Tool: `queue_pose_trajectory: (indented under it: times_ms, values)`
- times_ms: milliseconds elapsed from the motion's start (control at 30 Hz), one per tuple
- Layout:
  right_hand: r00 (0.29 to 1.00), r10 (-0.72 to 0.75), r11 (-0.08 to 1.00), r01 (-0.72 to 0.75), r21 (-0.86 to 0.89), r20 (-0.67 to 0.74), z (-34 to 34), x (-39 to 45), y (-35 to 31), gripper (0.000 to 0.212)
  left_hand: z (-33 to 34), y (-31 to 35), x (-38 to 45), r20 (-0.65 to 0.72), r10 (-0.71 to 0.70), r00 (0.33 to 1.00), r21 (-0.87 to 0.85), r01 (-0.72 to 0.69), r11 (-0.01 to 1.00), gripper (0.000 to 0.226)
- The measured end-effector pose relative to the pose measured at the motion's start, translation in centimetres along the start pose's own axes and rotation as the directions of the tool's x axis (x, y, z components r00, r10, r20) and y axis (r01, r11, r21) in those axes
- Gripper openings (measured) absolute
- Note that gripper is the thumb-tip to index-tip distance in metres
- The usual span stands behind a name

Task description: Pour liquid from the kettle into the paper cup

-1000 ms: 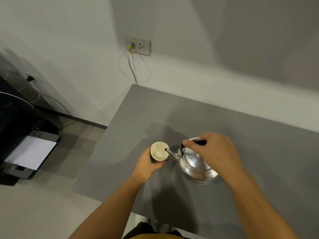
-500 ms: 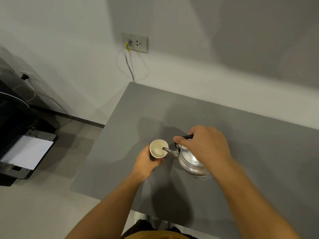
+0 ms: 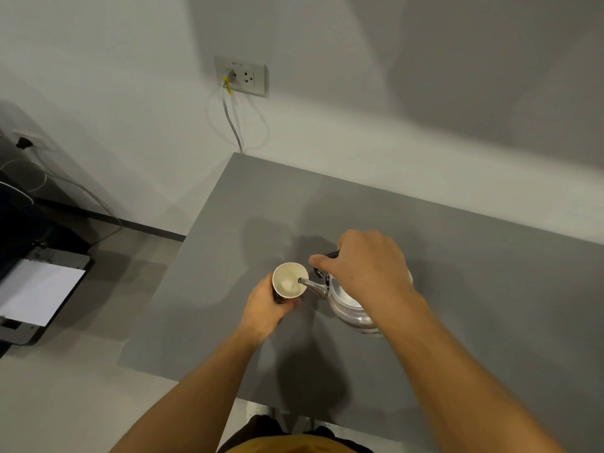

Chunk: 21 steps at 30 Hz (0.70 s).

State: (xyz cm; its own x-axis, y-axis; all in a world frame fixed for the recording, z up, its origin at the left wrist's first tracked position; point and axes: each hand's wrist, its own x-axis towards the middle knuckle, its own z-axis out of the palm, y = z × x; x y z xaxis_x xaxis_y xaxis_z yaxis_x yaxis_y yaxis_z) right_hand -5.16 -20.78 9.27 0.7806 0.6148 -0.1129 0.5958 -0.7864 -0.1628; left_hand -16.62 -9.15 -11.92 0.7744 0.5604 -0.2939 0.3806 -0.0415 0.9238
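Head view shows the metal kettle (image 3: 351,302) tilted toward the person's left, its thin spout (image 3: 310,284) reaching over the rim of the paper cup (image 3: 289,281), with the spout tip just inside the cup's mouth. The right hand (image 3: 362,266) is closed over the kettle's dark handle (image 3: 330,255), thumb laid along it; the left hand (image 3: 268,307) is wrapped around the cup's wall, fingers shut on it from below and behind. Both are held low over the grey surface (image 3: 457,273); whether the cup's base rests on it cannot be told. The cup looks pale inside, and no stream or liquid level can be made out. The kettle is rigid, smooth and polished, likely slippery on its body and possibly hot, so the handle is the sensible place to hold it; its weight depends on how full it is, which is hidden. The paper cup is light and thin-walled, likely to buckle if squeezed and to tip if left unsupported, so a gentle hold around its lower wall suits it. Nothing stands between cup and kettle, and nothing else shows on the surface near them. Well apart, a wall socket (image 3: 242,75) with a cable (image 3: 230,119) sits on the wall beyond the surface's far corner, and a printer (image 3: 36,289) with white paper stands on the floor to the left.
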Motion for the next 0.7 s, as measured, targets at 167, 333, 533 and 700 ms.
queue_pose_trajectory:
  times_ms: [167, 333, 533, 700]
  values:
    - [1.000, 0.005, 1.000, -0.005, -0.017, 0.004, 0.15, 0.11, -0.07, 0.054, -0.04, 0.34, -0.18, 0.007, -0.004, 1.000, -0.004, 0.004, 1.000, 0.061]
    - [1.000, -0.006, 0.998, 0.004, -0.064, -0.030, 0.64, 0.49, -0.05, 0.055, -0.15, 0.59, -0.33, 0.004, -0.004, 1.000, -0.002, 0.004, 1.000, 0.058]
    - [0.999, -0.001, 0.997, -0.003, -0.078, -0.045, 0.80, 0.71, -0.09, 0.053, -0.04, 0.46, -0.29, -0.004, -0.021, 1.000, 0.006, 0.021, 1.000, 0.056]
    - [0.999, -0.003, 0.995, 0.000, -0.097, -0.036, 0.76, 0.84, -0.26, 0.053, 0.04, 0.49, -0.24, 0.000, -0.029, 1.000, -0.002, 0.029, 1.000, 0.056]
